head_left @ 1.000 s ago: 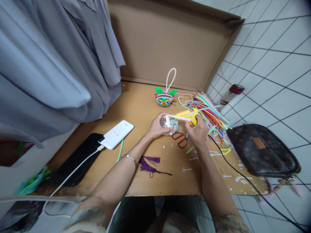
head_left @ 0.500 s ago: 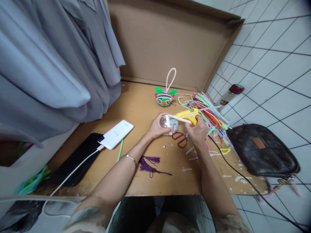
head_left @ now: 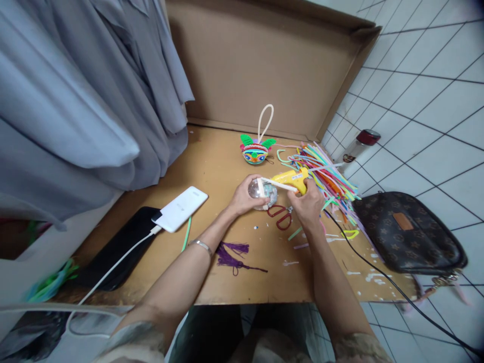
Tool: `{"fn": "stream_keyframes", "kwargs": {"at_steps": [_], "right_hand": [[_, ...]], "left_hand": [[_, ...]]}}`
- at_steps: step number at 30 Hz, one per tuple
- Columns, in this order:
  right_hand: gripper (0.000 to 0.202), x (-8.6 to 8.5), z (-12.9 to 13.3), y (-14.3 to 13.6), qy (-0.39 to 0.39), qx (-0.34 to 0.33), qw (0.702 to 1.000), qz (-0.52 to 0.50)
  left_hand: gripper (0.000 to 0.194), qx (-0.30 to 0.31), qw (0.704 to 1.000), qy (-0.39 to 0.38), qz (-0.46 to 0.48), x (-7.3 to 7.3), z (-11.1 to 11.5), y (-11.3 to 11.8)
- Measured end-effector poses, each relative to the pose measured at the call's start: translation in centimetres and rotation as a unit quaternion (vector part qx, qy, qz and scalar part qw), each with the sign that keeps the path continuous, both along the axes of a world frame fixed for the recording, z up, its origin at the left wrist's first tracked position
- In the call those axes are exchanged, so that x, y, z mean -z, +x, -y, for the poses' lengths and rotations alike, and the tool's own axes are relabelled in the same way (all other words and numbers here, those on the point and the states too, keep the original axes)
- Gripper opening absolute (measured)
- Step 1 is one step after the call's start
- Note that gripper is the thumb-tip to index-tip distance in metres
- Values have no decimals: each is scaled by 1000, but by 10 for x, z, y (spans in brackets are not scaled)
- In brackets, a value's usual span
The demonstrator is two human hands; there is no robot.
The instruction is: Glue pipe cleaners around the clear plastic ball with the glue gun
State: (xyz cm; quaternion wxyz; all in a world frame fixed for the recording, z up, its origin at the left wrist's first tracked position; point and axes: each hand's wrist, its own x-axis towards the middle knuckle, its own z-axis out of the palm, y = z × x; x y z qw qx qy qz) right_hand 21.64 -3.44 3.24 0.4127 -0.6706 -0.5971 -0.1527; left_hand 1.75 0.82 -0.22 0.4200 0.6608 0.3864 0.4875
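Note:
My left hand [head_left: 243, 196] is wrapped round the left side of a clear plastic ball [head_left: 269, 192] that has a white strip across it. My right hand [head_left: 307, 201] grips a yellow glue gun [head_left: 291, 177], whose front end points at the ball. A white pipe cleaner [head_left: 280, 185] runs from the ball to the fingers of my right hand. Under the hands lie red-handled scissors [head_left: 282, 217], partly hidden. Behind them stands a finished-looking lion-head ornament [head_left: 255, 153] with green ears and a white loop.
Coloured pipe cleaners [head_left: 325, 174] are heaped at the right, beside a bottle [head_left: 359, 146] and a brown bag [head_left: 410, 232]. Purple tassels [head_left: 232, 256] lie in front. A white power bank [head_left: 181, 209] with a cable rests on a black tablet-like slab [head_left: 121, 252]. A black cord [head_left: 378, 275] crosses the right side.
Almost nothing differs. Both hands keep the same hold on the ball and the glue gun, and the view has shifted very slightly.

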Motion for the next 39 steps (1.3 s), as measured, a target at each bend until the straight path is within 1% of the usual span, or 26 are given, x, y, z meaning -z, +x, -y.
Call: {"fn": "stream_keyframes", "kwargs": {"at_steps": [2,9,17,26,32,39], "right_hand": [[35,0,0,0,-1,-5,1000,-1],[31,-2,2,1,-19,11,1000,11],[32,-1,0,0,5,3,1000,1],[32,-3,2,1,-15,24,1000,6],[32,-3,1,1,-7,3,1000,-4],[32,-3,2,2,-26,10,1000,-8]], "left_hand": [[75,-1,1000,2,-2,0,0,0],[75,-1,1000,-2,-6,-1,1,0],[76,1,1000,-7,-3,-2,1,0],[75,4,1000,-1,3,0,0,1],[74,6,1000,-4,-3,-2,1,0],[74,4,1000,-4,-2,-2,1,0]]}}
